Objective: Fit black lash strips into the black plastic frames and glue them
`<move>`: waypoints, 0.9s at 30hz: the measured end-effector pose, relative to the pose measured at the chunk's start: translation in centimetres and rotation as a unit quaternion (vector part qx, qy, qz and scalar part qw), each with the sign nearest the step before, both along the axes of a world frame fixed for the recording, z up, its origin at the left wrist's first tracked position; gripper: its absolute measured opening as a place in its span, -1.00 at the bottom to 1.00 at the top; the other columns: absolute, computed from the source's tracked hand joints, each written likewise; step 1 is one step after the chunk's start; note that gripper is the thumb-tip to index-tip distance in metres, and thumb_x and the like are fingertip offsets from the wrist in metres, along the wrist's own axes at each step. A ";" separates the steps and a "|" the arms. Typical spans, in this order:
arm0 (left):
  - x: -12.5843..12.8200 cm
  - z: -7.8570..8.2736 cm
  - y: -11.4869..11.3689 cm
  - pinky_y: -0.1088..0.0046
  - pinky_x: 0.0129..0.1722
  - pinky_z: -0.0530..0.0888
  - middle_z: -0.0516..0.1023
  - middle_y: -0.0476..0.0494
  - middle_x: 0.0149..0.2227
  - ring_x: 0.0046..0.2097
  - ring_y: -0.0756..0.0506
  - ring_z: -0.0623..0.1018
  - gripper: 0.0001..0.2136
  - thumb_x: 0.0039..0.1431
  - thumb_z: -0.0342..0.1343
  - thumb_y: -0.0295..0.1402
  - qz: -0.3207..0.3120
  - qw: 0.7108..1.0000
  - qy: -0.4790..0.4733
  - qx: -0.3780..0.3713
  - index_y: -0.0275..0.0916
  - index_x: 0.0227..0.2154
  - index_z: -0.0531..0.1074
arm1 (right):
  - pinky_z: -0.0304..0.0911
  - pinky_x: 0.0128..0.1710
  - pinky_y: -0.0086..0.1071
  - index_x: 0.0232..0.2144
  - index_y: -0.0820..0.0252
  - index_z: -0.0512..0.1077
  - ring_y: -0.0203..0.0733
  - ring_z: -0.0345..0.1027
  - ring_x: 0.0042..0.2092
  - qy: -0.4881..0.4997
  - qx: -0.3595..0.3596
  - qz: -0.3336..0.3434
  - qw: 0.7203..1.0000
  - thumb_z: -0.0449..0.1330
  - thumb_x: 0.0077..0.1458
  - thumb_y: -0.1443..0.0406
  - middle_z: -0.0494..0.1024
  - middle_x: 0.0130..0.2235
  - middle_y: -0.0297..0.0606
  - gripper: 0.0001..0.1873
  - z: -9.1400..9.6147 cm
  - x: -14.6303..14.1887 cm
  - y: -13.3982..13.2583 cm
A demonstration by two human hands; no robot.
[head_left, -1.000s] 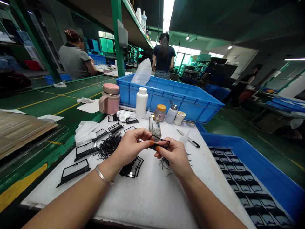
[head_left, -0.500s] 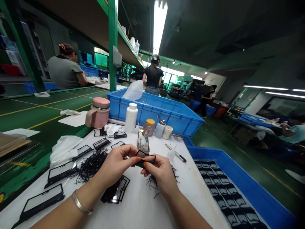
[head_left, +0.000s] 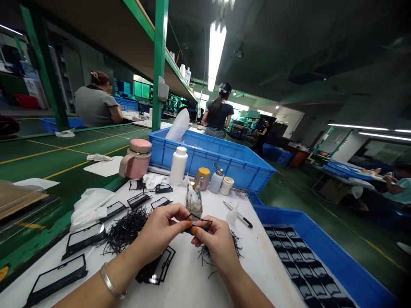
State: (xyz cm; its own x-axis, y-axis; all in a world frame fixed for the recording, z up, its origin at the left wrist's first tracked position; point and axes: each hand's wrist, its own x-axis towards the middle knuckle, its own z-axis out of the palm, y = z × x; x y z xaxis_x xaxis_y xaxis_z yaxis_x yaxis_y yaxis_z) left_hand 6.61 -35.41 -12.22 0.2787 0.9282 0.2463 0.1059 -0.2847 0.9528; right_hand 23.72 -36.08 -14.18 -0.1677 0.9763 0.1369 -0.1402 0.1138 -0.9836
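Note:
Between both hands, above the white tabletop, is a small black frame (head_left: pixel 205 222) with an open middle. My left hand (head_left: pixel 165 229) pinches its left side between thumb and fingers. My right hand (head_left: pixel 218 241) grips the right side, thumb close to the left thumb. Under my left wrist lie stacked black frames (head_left: pixel 165 261) with glossy panes. A heap of thin black strips (head_left: pixel 123 229) is left of my left hand, and a smaller bunch of strips (head_left: pixel 236 246) is partly hidden behind my right hand. More black frames (head_left: pixel 85 237) with pale panes rest at the left.
Behind the hands stand a small box of tools (head_left: pixel 194 203), a white bottle (head_left: pixel 178 167), a jar with a yellow lid (head_left: pixel 202 177) and a pink mug (head_left: pixel 139 158). A craft knife (head_left: pixel 239 215) lies at right. Blue crates (head_left: pixel 321 231) border the table; other people work beyond.
The whole view has shifted slightly, with the scene lower in the picture. Both hands still hold the black frame, which is now tilted a little flatter.

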 end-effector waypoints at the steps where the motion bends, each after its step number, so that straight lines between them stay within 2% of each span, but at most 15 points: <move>1: 0.0 0.0 0.0 0.51 -0.37 0.40 0.50 -0.08 -0.42 -0.36 -0.05 0.45 -0.88 0.08 0.16 -0.33 0.000 1.000 0.000 0.001 -0.28 -0.43 0.48 | 0.26 -0.56 -0.48 -0.48 0.31 0.48 -0.27 0.42 -0.52 -0.004 0.000 0.000 1.000 0.41 -0.15 0.18 0.44 -0.51 -0.32 -0.70 0.1 0.0 0.0; 11: 0.1 -0.2 0.2 0.49 -0.37 0.39 0.45 -0.06 -0.45 -0.37 -0.04 0.43 -0.90 0.05 0.19 -0.37 -0.014 0.999 -0.029 0.001 -0.28 -0.47 0.43 | 0.14 -0.59 -0.50 -0.53 0.30 0.44 -0.33 0.31 -0.59 -0.048 0.026 -0.027 0.998 0.38 -0.12 0.17 0.41 -0.59 -0.34 -0.70 0.6 -0.2 -0.4; 18: 0.0 -0.4 0.6 0.51 -0.41 0.35 0.41 -0.03 -0.48 -0.41 -0.02 0.37 -0.87 0.07 0.18 -0.34 -0.010 0.999 -0.045 -0.009 -0.29 -0.48 0.41 | 0.22 -0.53 -0.47 -0.44 0.29 0.49 -0.27 0.39 -0.52 0.013 0.015 -0.002 1.000 0.40 -0.17 0.18 0.46 -0.51 -0.30 -0.70 0.4 -0.3 -0.2; 27: 0.0 0.1 0.3 0.51 -0.41 0.34 0.44 -0.05 -0.48 -0.42 -0.01 0.38 -0.85 0.07 0.20 -0.31 -0.004 0.999 -0.045 -0.015 -0.29 -0.48 0.42 | 0.26 -0.50 -0.44 -0.41 0.30 0.49 -0.23 0.40 -0.51 0.002 0.003 -0.001 1.000 0.30 -0.15 0.30 0.49 -0.58 -0.28 -0.82 0.4 -0.3 -0.2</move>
State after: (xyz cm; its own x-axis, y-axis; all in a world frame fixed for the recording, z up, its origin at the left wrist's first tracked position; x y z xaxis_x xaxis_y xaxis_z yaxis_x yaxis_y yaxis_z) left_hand 6.61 -35.11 -12.11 0.2641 0.9333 0.2433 0.0173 -0.2568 0.9663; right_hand 23.43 -36.31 -13.78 -0.1647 0.9758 0.1441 -0.1438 0.1207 -0.9822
